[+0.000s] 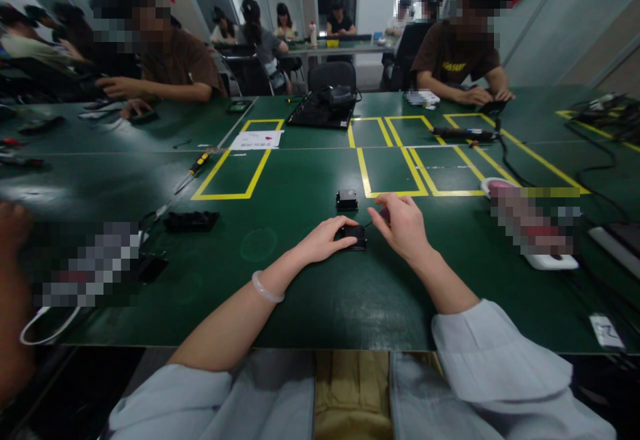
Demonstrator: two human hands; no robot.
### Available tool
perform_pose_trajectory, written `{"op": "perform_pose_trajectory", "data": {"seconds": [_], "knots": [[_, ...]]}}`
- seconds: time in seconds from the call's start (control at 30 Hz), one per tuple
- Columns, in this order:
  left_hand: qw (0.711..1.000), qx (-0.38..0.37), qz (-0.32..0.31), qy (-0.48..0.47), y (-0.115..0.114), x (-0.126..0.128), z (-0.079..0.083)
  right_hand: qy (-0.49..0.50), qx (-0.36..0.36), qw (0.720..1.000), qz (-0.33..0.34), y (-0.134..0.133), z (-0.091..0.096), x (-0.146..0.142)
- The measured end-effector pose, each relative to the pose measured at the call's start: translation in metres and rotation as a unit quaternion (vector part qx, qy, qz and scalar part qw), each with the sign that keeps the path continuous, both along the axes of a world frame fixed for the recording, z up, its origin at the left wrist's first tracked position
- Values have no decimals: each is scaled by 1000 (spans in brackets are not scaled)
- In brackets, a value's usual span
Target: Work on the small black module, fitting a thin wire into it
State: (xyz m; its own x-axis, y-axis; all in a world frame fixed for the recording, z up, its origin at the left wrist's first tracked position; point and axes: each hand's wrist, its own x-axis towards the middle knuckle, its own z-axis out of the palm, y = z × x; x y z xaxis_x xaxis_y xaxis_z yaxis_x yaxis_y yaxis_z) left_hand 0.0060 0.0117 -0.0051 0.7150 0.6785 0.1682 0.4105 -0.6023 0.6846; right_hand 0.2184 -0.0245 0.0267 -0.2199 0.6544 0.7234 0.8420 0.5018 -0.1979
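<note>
A small black box-shaped part [356, 236] lies on the green table [300, 280] in front of me. My left hand [325, 240] rests on its left side, fingers curled and pressing it down. My right hand [403, 227] hovers just right of the part, fingers pinched on a small dark reddish item [384, 214] I cannot make out. A second small black part [347, 200] sits a little farther away, untouched. A pale bangle [267, 289] is on my left wrist.
Yellow tape rectangles [395, 170] mark the table. A screwdriver [193, 172] and a black tray [191, 221] lie to the left, a paper sheet [256, 139] and a black laptop-like device [323, 110] farther back. Other people sit around the table. Cables [590, 173] run on the right.
</note>
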Motion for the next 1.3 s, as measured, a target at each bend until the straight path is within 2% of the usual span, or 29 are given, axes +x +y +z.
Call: {"op": "perform_pose_trajectory", "data": {"seconds": [1.3], "knots": [[1000, -4, 1, 2, 0, 1, 0, -1, 2, 1000, 2, 2, -1, 0]]}}
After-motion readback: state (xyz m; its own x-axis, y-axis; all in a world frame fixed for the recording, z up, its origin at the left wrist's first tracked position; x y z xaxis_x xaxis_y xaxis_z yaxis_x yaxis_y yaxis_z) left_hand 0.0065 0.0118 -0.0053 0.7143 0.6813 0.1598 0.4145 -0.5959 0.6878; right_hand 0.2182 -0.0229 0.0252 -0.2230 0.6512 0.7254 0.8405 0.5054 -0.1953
